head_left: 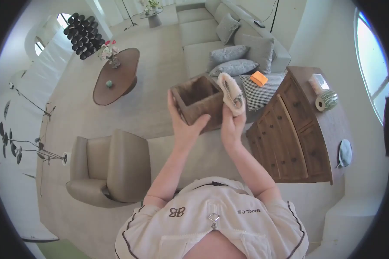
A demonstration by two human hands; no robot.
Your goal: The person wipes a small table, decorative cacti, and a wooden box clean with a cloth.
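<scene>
A square brown wooden box, open at the top, is held up in front of my body. My left hand grips its left side and near corner, with the thumb on the near face. At the box's right side, my right hand holds a cream fluffy cloth folded upward between its fingers. The cloth lies against the box's right edge. Inside the box the walls look dark, and its bottom cannot be made out.
To the right stands a wooden dresser with a green ribbed vase. An orange cloth lies on a checked cushion of the grey sofa. An armchair and an oval table are at the left.
</scene>
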